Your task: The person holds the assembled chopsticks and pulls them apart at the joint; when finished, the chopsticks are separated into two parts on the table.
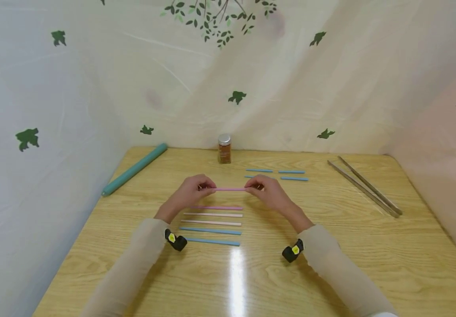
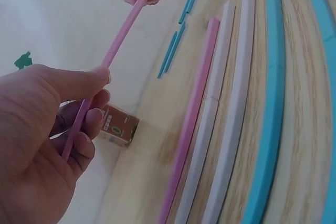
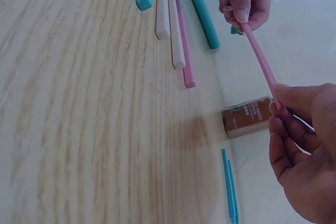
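Observation:
Between both hands a slim pink stick [image 1: 230, 189] is held level above the table, one end in each. My left hand [image 1: 191, 189] pinches its left end between thumb and fingers; in the left wrist view that end runs back into the palm [image 2: 73, 129]. The right end is pinched by my right hand [image 1: 268, 191]. Below lies a row of similar sticks: a pink stick [image 1: 224, 208], two white sticks [image 1: 220, 223] and two blue sticks [image 1: 216, 231], their left ends partly hidden behind my left arm. Several short blue sticks [image 1: 291, 171] lie beyond my right hand, one partly covered by it.
A spice jar [image 1: 225, 152] with a silver lid stands at the table's back edge. To the left lies a teal rod [image 1: 134, 171], and to the right metal tongs [image 1: 364, 187]. Pale fabric walls [image 1: 196, 110] enclose the wooden table [image 1: 263, 281] at the back and sides.

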`<act>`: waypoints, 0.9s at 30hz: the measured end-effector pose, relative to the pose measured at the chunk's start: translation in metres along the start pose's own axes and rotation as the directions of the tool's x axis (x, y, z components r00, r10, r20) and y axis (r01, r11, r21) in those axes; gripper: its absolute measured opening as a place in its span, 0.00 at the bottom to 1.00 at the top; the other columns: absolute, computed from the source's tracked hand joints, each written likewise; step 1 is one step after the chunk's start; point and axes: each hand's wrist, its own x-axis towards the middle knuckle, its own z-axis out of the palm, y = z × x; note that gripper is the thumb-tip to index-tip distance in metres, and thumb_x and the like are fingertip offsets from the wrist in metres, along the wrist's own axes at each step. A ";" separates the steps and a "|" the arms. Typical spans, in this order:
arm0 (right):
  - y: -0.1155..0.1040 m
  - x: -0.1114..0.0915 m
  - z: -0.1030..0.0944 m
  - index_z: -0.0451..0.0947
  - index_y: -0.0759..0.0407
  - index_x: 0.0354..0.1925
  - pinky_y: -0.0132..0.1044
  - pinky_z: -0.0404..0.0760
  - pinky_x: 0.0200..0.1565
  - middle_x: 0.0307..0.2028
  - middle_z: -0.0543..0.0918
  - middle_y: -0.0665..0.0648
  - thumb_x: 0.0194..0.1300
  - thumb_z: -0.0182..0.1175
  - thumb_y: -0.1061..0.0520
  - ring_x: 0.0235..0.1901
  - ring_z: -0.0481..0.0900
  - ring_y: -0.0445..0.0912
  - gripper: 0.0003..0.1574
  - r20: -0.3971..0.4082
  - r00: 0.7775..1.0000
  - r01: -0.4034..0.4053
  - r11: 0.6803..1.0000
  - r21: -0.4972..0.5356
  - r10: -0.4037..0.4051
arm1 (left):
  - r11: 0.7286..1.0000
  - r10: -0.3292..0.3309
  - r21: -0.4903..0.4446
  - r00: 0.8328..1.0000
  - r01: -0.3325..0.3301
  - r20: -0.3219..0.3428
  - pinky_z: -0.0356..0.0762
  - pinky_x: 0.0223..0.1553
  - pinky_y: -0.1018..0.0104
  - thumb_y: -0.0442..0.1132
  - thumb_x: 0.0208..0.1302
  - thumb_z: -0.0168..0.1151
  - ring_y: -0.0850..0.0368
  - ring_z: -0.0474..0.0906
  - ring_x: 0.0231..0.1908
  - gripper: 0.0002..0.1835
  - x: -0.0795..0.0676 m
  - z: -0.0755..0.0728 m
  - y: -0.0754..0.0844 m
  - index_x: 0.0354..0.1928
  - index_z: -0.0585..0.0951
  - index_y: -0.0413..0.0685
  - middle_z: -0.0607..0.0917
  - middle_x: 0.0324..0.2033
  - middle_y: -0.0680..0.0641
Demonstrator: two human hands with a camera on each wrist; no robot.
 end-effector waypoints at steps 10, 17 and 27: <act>-0.010 0.006 0.006 0.81 0.59 0.44 0.38 0.79 0.42 0.39 0.81 0.54 0.65 0.62 0.56 0.39 0.77 0.45 0.11 0.013 0.998 0.060 0.998 -0.007 -0.060 | 0.998 0.067 -0.009 0.998 -0.067 -0.002 0.76 0.38 0.67 0.39 0.65 0.61 0.59 0.75 0.35 0.06 0.010 0.011 0.013 0.40 0.83 0.45 0.83 0.35 0.49; -0.012 0.007 0.010 0.82 0.54 0.38 0.35 0.75 0.34 0.33 0.80 0.51 0.65 0.62 0.55 0.31 0.73 0.44 0.05 0.019 0.999 0.027 0.999 -0.036 -0.027 | 0.999 0.053 -0.008 0.999 -0.053 -0.002 0.74 0.37 0.67 0.39 0.66 0.61 0.59 0.74 0.34 0.06 0.013 0.014 0.018 0.40 0.83 0.46 0.82 0.35 0.50; -0.017 0.008 0.005 0.83 0.57 0.38 0.34 0.76 0.34 0.34 0.82 0.53 0.65 0.62 0.58 0.31 0.75 0.42 0.05 0.012 0.997 0.074 0.995 -0.067 -0.073 | 0.992 0.126 0.031 0.992 -0.126 0.023 0.74 0.35 0.69 0.38 0.65 0.62 0.61 0.75 0.33 0.05 0.019 0.011 0.026 0.38 0.84 0.45 0.83 0.33 0.50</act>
